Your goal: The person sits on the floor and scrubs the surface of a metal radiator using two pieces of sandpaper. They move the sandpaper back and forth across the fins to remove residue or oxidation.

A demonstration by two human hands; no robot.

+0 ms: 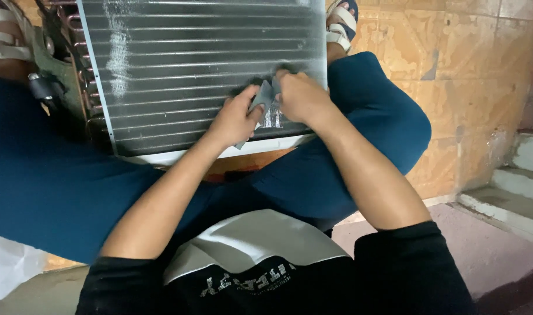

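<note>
A finned metal coil panel (190,64) of a cooling unit lies tilted between my knees, its grey fins dusty with pale streaks. My left hand (234,119) and my right hand (301,96) meet at its lower right part. Both grip a small grey piece of material (265,99), pinched between the fingers and pressed against the fins. A scraped pale patch (272,119) shows just below the hands. The white lower frame edge (190,154) runs under my left wrist.
Copper tube bends (83,70) line the panel's left side, next to a dark fitting (42,87). My sandalled feet (339,26) rest at the top corners. Blue trouser legs frame the panel. Orange tiled floor (465,70) and a pale step (511,192) lie to the right.
</note>
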